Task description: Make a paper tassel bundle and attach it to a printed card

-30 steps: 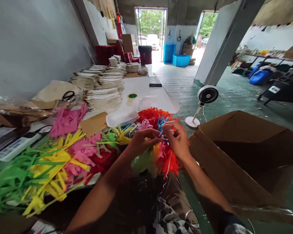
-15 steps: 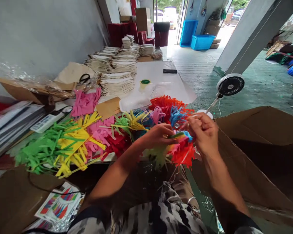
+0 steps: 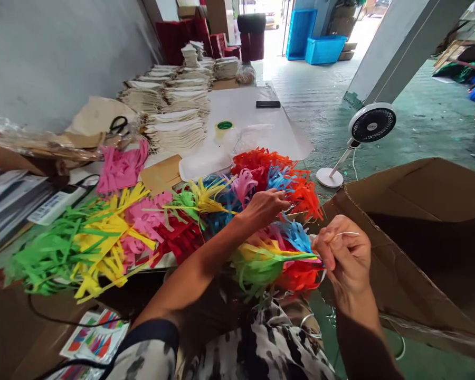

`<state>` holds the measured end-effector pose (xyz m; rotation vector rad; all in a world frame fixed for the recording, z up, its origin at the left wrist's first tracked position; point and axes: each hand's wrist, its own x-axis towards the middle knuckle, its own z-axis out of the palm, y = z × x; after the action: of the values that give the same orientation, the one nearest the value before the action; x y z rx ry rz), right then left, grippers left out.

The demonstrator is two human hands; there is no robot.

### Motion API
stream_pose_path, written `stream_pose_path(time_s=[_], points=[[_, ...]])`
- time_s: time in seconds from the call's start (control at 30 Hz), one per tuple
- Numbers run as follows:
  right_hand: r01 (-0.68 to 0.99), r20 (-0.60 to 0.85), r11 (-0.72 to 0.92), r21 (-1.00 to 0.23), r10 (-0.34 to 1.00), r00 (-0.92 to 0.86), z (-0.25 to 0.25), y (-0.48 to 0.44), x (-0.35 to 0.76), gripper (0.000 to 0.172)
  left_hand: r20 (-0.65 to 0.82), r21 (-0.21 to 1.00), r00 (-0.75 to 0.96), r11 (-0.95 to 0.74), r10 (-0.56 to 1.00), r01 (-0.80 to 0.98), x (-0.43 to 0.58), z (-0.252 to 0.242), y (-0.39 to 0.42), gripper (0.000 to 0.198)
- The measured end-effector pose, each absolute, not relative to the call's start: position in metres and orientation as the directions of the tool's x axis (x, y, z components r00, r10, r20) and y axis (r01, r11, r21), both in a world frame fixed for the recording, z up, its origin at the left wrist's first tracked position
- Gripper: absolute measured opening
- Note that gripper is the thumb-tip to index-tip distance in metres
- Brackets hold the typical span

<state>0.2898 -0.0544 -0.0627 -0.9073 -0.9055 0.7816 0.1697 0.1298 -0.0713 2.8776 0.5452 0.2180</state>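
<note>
My right hand (image 3: 343, 259) is closed in a pinch on a bundle of fringed coloured paper (image 3: 275, 259), green, yellow, blue and red, held over my lap; a thin white string runs over its fingers. My left hand (image 3: 266, 205) reaches forward with fingers closed, pinching something thin at the pile of orange and blue fringed paper (image 3: 285, 177) on the table edge. More cut paper strips (image 3: 103, 235) in green, yellow, pink and red lie to the left of my arm.
A large open cardboard box (image 3: 411, 232) stands at my right. Stacks of folded paper (image 3: 178, 124), scissors (image 3: 119, 124), a tape roll (image 3: 224, 126), a white tray (image 3: 203, 163) and a phone (image 3: 268, 104) lie on the table. A small fan (image 3: 366, 132) stands on the floor.
My hands have parted: the right hand has dropped toward my lap with the multicoloured bundle, while the left hand stayed forward at the pile. The view has tilted down.
</note>
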Motion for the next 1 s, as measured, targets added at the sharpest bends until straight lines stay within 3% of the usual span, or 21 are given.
stream_pose_path(time_s=[0.1,0.37,0.47,0.57,0.67,0.77,0.83,1.0], points=[[-0.166,0.260,0.354,-0.920,0.871,0.417,-0.069,-0.050,0.293,0.034,0.004,0.148,0.902,-0.892,0.432,0.427,0.186,-0.078,0.132,0.023],[-0.255,0.219,0.312,-0.915,0.917,0.334,-0.076,-0.039,0.298,0.034,0.085,0.277,0.895,-0.873,0.437,0.400,0.191,-0.088,0.141,0.033],[-0.248,0.210,0.302,-0.920,0.917,0.338,-0.075,-0.039,0.297,0.036,0.208,0.500,0.855,-0.803,0.475,0.324,0.190,-0.086,0.147,0.029],[-0.251,0.210,0.304,-0.919,0.916,0.341,-0.071,-0.039,0.294,0.037,0.344,0.782,0.741,-0.613,0.577,0.114,0.188,-0.077,0.151,0.017],[-0.233,0.223,0.320,-0.918,0.905,0.364,-0.063,-0.035,0.291,0.038,0.414,0.892,0.606,-0.437,0.679,-0.120,0.184,-0.059,0.155,0.026],[-0.199,0.243,0.347,-0.917,0.878,0.411,-0.054,-0.030,0.290,0.038,0.445,0.891,0.435,-0.334,0.783,-0.309,0.174,-0.039,0.164,0.030],[-0.180,0.250,0.357,-0.917,0.863,0.439,-0.049,-0.026,0.290,0.036,0.488,0.855,0.332,-0.365,0.808,-0.369,0.164,-0.027,0.172,0.030],[-0.157,0.275,0.388,-0.908,0.836,0.475,-0.047,-0.011,0.286,0.027,0.586,0.809,0.359,-0.509,0.726,-0.293,0.142,-0.012,0.172,0.026]])
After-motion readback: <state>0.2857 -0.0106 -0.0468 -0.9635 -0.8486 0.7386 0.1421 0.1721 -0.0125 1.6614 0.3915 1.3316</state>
